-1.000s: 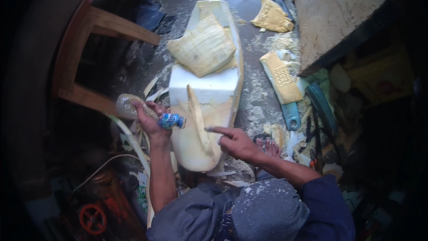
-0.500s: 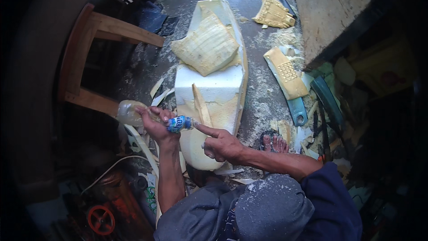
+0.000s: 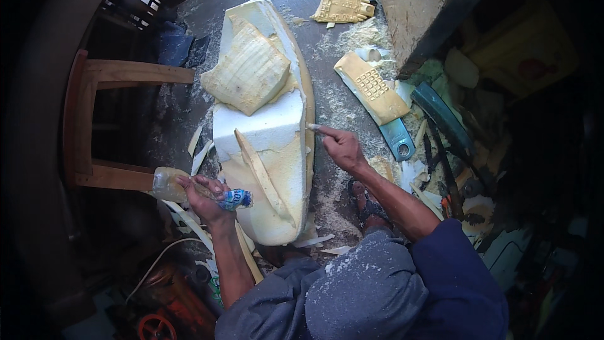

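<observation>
While at foam edge (image 3: 307,107), right hand (image 3: 341,148) outside

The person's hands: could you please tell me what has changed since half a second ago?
The right hand moved from the mouth of the clear plastic bottle with a blue label forward and rightward, to the right edge of the long white-and-yellow foam block. The left hand drew slightly back with the bottle and still grips it. The block seems unmoved.

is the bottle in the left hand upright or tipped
Tipped: the bottle is sideways in the left hand, its blue-wrapped end pointing right.
</observation>
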Available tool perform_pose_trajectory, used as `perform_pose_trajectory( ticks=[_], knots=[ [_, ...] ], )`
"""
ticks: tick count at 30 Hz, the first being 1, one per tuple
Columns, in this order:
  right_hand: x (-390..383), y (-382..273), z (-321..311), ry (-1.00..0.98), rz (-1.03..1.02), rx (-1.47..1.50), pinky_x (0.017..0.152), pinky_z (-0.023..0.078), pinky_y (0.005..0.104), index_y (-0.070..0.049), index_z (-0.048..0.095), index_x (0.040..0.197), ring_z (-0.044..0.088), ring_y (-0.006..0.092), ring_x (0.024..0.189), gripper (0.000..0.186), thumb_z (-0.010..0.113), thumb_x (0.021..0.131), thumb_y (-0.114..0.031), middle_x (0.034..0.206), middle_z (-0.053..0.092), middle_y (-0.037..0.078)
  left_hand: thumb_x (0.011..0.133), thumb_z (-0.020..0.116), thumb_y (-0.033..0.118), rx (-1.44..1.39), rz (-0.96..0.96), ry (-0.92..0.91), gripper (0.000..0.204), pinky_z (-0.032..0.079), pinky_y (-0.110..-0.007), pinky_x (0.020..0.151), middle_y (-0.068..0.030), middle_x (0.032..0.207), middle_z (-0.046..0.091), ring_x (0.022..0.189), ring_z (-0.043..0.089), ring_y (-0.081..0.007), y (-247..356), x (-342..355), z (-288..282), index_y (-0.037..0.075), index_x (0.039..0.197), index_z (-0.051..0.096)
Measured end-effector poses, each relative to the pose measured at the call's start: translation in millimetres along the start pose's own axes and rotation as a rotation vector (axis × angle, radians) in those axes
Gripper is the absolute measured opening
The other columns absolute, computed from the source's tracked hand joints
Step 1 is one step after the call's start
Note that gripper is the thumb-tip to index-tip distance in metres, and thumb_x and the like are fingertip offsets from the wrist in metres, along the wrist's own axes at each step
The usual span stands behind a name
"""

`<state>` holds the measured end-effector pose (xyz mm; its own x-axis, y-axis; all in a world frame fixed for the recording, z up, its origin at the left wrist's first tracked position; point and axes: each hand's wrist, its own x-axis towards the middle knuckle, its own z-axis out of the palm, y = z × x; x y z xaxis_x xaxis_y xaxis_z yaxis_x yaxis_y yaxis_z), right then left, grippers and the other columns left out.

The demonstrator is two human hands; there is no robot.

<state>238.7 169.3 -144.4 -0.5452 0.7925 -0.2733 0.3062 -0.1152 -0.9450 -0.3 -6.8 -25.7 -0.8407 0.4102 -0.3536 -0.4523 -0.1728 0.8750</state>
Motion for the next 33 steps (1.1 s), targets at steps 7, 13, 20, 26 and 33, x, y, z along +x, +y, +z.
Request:
perform_pose_trajectory(
  ticks=[7,13,20,26,33],
  knots=[
    [-55,34,19,-0.09,-0.513,-0.291,0.043,0.049,0.0328,-0.018,0.077,0.121,0.053,0.013,0.045,0.037,0.055,0.091,-0.015,0.069,0.073,0.008,0.101,0.049,0.066,0.032,-0.034,0.011,0.057,0.038,-0.027,0.044,-0.0009,0.051,0.048,0.043,0.045,-0.0122,-2,-3,7,0.014,0.079,0.054],
    [-47,20,5,-0.116,-0.234,-0.191,0.047,0.052,0.0342,-0.018,0.076,0.123,0.056,0.0144,0.048,0.039,0.056,0.09,-0.016,0.067,0.071,0.008,0.1,0.051,0.066,0.053,-0.036,-0.024,0.056,0.038,-0.026,0.044,-0.0008,0.052,0.049,0.043,0.046,-0.0121,6,-1,6,0.015,0.08,0.055],
    [-7,12,12,0.1,-0.407,-0.31,0.043,0.048,0.0298,-0.016,0.074,0.127,0.051,0.0086,0.046,0.043,0.053,0.09,-0.007,0.059,0.065,0.004,0.098,0.053,0.068,-0.004,-0.042,0.075,0.053,0.037,-0.026,0.04,0.0001,0.05,0.049,0.038,0.043,-0.0117,15,-1,-10,0.017,0.082,0.057],
    [-33,12,7,-0.136,-0.265,-0.411,0.046,0.052,0.0337,-0.02,0.077,0.121,0.056,0.012,0.046,0.039,0.054,0.09,-0.014,0.065,0.07,0.007,0.098,0.054,0.067,0.019,-0.051,0.048,0.053,0.038,-0.026,0.042,0.0,0.051,0.049,0.04,0.044,-0.0117,16,-5,-11,0.017,0.081,0.056],
    [-16,12,18,-0.002,-0.32,-0.504,0.047,0.053,0.0369,-0.019,0.07,0.132,0.055,0.0183,0.044,0.046,0.056,0.089,-0.014,0.061,0.067,0.012,0.1,0.053,0.066,0.039,-0.059,0.027,0.054,0.039,-0.026,0.045,0.0002,0.054,0.049,0.044,0.046,-0.011,17,-8,-5,0.015,0.082,0.055]
  ],
)
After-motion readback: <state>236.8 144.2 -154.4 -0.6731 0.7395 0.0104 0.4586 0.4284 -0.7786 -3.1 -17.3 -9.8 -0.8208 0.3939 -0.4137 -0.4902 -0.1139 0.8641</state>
